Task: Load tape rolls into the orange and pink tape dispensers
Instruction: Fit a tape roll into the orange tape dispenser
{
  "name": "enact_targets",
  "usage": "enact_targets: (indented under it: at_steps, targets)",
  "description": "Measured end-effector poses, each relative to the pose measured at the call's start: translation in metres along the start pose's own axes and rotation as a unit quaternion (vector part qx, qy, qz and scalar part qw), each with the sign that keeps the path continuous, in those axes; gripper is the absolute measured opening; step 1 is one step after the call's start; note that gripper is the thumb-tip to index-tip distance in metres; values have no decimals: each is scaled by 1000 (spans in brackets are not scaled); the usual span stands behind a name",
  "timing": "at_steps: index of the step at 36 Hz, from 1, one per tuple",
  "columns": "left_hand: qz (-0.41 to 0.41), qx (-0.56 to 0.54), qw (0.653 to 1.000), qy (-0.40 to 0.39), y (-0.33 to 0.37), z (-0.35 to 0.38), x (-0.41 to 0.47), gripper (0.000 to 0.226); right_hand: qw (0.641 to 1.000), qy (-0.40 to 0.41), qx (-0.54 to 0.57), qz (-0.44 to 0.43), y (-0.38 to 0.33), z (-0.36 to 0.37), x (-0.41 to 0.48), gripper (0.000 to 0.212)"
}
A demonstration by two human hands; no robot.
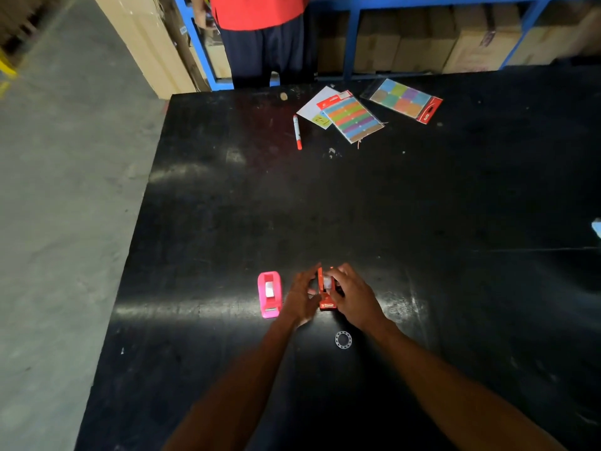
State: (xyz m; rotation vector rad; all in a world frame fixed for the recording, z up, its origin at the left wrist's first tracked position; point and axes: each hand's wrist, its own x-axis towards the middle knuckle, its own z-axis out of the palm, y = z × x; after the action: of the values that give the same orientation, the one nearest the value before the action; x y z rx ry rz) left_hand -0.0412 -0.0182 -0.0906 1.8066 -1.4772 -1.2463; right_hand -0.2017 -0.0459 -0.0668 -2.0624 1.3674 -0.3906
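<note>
The orange tape dispenser (326, 299) stands on the black table (390, 206) between my two hands. My left hand (302, 296) grips its left side. My right hand (353, 296) covers its right side, with fingers on a whitish tape roll (327, 282) seated in the dispenser. The pink tape dispenser (269, 294) stands to the left, apart from my hands, with a white roll showing in its well. A small clear ring (343, 339) lies on the table nearer to me, below my right wrist.
At the far side lie a red-and-white marker (297, 131), a white sheet with a yellow note (317, 109) and two packs of coloured stickers (353, 117) (406, 99). A person in a red top (260, 34) stands beyond the far edge. The table's left edge drops to concrete floor.
</note>
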Motion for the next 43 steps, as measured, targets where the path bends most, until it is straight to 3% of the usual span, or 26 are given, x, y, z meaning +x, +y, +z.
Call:
enact_targets:
  at_steps: [6,17,22,31,43]
  targets:
    - [-20,-5,1000,21,1,-1,4,65,999,11,-39,-11,-1,0,7,11]
    - [-47,-23,998,31,2,1,9,72,996,33,-79,-20,-6,-10,13,15]
    - [-48,-26,998,34,3,0,11,70,994,51,-75,-61,-12,-17,6,22]
    - [-35,-29,998,50,6,-2,9,70,986,62,-98,-117,-9,-10,-40,3]
    - [-33,-31,998,47,10,-1,5,65,992,42,-114,-41,-11,17,-54,11]
